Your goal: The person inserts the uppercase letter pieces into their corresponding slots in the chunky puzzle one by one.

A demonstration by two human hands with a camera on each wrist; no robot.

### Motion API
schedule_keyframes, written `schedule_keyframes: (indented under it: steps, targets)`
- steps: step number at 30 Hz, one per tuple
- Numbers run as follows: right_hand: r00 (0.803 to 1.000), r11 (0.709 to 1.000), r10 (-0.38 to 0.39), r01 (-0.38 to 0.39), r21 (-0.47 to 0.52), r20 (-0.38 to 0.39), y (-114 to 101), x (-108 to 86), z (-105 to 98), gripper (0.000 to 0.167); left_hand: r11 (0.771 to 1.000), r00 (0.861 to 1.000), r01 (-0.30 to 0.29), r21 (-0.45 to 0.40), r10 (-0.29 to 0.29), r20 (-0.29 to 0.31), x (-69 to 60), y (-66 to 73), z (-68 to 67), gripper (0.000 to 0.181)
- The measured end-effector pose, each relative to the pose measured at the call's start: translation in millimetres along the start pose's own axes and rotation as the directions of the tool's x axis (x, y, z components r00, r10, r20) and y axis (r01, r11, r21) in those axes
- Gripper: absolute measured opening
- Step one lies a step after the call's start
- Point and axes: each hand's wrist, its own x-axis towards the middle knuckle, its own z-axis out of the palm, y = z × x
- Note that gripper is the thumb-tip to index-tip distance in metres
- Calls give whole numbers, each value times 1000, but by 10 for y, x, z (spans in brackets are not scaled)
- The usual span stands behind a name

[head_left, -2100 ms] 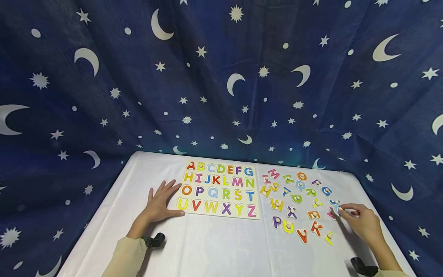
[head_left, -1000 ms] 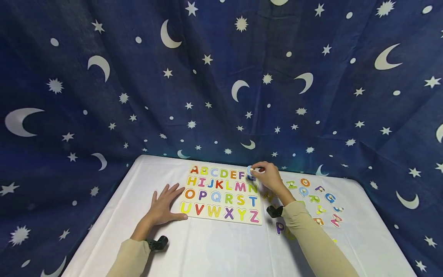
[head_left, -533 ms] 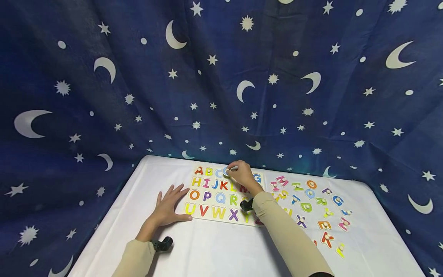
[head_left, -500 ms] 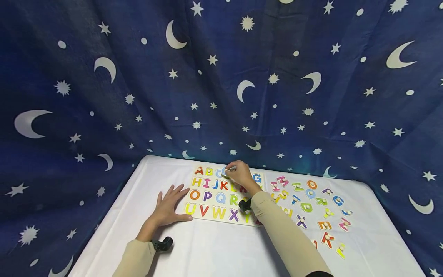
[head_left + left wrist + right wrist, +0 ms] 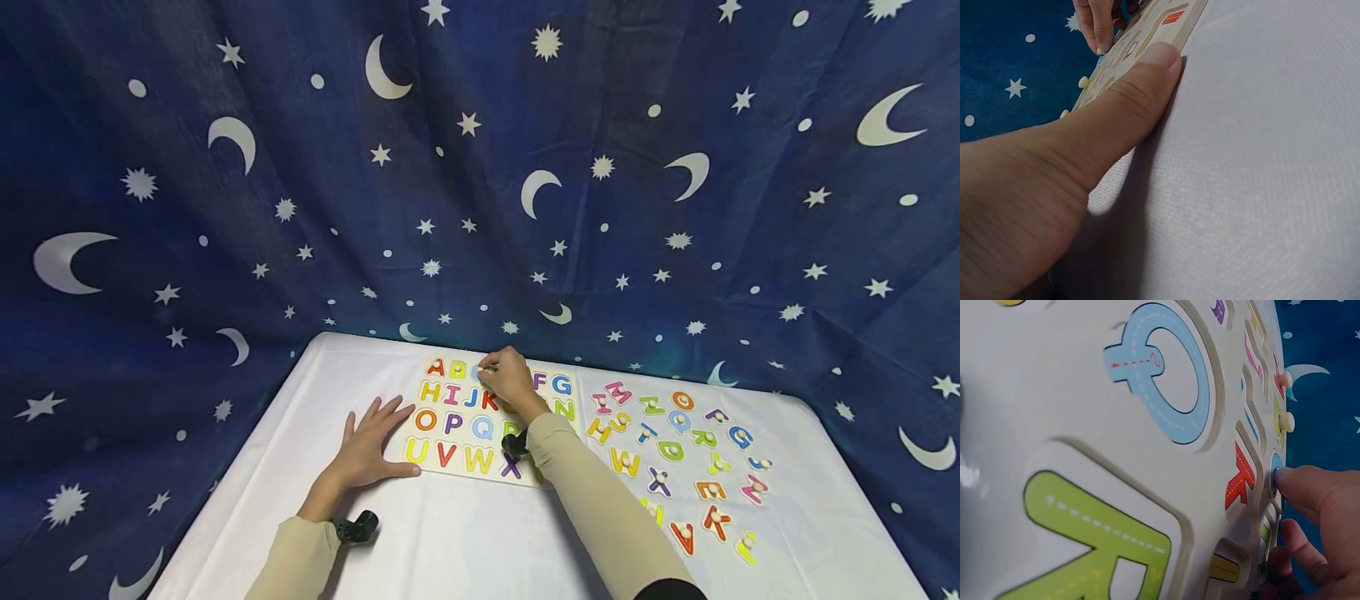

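Note:
A wooden alphabet puzzle board lies on the table. My right hand is over its top row and pinches the knob of the light blue letter C piece, which sits at the C recess; whether it is fully seated I cannot tell. Beside it, the red A piece and the yellow-green B piece sit in their recesses, knobs up. My left hand rests at the board's left side with fingers spread, its thumb against the front edge. My right hand and sleeve hide part of the board's right half.
Loose knobbed letter pieces lie scattered right of the board, among them an orange O, a green D, a red K and a red V. A blue star-and-moon curtain hangs behind the white-covered table.
My right hand has carried the C piece from the loose letters at the right, across the board's top row, leftward to the C recess. My left hand has stayed at the board's edge.

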Motion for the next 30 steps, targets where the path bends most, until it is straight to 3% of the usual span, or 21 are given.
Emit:
schedule_keyframes:
  steps: [10, 16, 20, 25, 30]
  targets:
    - [1000, 999, 22, -22, -28, 9, -12, 31, 11, 6, 1000, 999, 21, 9, -21, 24, 24, -6, -9, 107]
    - [999, 1000, -12, 12, -19, 39, 22, 2, -28, 17, 999, 999, 26, 20, -26, 30, 29, 1, 4, 107]
    - [994, 996, -94, 94, 2, 58, 103, -46, -170, 29, 1000, 999, 19, 13, -19, 33, 30, 21, 17, 107]
    - [975, 975, -220, 220, -1, 35, 281, -154, -480, 34, 1000, 999, 19, 17, -19, 31, 30, 18, 16, 108]
    - [964, 964, -263, 264, -35, 41, 473, -343, -888, 36, 999, 999, 24, 22, -25, 24, 19, 2, 4, 108]
